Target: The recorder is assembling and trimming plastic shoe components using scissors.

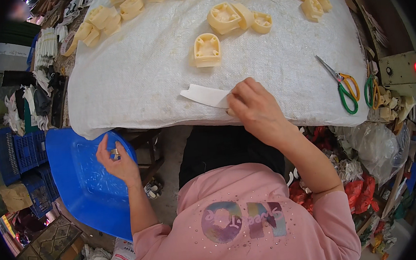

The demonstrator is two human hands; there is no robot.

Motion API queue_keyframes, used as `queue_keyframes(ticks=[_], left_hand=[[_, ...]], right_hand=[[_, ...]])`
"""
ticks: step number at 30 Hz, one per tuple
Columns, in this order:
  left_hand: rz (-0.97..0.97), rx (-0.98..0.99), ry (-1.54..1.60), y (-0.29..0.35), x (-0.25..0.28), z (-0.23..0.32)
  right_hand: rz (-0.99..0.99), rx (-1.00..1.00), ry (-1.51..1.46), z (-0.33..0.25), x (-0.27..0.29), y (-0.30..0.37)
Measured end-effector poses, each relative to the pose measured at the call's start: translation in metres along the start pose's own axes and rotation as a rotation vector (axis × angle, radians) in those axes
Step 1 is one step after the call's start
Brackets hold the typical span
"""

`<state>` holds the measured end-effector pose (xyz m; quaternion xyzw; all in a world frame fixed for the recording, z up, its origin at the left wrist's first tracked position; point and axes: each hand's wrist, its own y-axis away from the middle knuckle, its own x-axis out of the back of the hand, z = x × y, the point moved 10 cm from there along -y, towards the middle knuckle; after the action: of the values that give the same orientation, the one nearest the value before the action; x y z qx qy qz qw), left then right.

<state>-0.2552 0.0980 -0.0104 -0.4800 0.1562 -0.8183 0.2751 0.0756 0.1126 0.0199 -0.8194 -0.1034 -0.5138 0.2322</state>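
My right hand [255,107] is closed on one end of a white, slightly curved strip [204,95] with a notched far end. The strip lies at the near edge of the white-covered table [145,81]. Farther in, a cream plastic moulded part [207,51], rounded on one side and hollow with small posts, stands by itself. My left hand [116,161] hovers over a blue basin [87,183] left of the table, fingers curved and apart. A small shiny band shows among those fingers, too small to make out clearly.
Several more cream parts [223,17] are scattered along the table's far side. Scissors [341,84] with green and orange handles lie at the right, beside a second pair [372,91]. Blue crates [29,149] stand at the left, and clear plastic bags [378,146] at the right.
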Motion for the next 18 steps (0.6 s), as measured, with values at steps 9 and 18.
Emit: queue_keyframes(ticks=[9,18], left_hand=[[-0.449,-0.398,0.657,0.022,-0.051,0.182],[-0.499,-0.415,0.598,0.024,-0.065,0.183]], right_hand=[[-0.064,-0.058,-0.044,0.013,0.001,-0.014],[-0.095,0.06,0.178,-0.021,-0.004,-0.021]])
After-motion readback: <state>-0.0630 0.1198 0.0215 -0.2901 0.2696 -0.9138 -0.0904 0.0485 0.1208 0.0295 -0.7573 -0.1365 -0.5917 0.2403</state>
